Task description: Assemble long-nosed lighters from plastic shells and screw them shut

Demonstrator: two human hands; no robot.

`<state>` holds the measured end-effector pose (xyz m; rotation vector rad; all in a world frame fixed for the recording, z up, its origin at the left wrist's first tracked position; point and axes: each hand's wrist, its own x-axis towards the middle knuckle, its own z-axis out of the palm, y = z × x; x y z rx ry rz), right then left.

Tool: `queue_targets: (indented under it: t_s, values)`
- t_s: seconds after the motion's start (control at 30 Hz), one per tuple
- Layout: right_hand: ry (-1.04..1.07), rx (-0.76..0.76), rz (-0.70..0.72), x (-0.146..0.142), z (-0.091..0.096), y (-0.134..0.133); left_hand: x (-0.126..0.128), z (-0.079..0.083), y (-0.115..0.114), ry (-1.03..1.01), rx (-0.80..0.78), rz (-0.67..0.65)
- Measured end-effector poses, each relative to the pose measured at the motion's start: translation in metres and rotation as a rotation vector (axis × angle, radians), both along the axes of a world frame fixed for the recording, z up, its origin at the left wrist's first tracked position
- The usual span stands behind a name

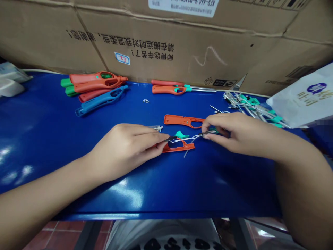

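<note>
Between my hands runs a thin white wire. My left hand is closed in a pinch on a small black part at its left end. My right hand pinches the other end, beside a small dark piece and a thin metal rod. Below the wire lies an orange lighter shell half, partly under my left fingers. A green trigger rests by it. Behind, another orange shell half reaches to my right fingertips. A clear gas tube shows behind my left hand.
Orange, green and blue lighter shells are piled at back left. Two long-nosed lighters lie by the cardboard box. Small screws sit nearby. Wired lighter parts and a white paper bag are at right on the blue table.
</note>
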<state>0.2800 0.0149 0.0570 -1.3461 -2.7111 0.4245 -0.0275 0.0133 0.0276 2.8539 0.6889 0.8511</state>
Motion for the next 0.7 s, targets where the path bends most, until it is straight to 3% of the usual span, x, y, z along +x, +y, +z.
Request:
queue_targets:
  t_s: [0.33, 0.5, 0.7]
  values:
    - [0.119, -0.046, 0.06, 0.008, 0.015, -0.008, 0.003, 0.008, -0.008, -0.129, -0.154, 0.128]
    - [0.161, -0.087, 0.075, 0.0, 0.016, -0.01, 0.003, 0.007, -0.005, -0.13, -0.144, 0.116]
    - [0.166, -0.085, 0.069, -0.008, 0.011, -0.009, 0.004, 0.008, -0.003, -0.163, -0.246, 0.171]
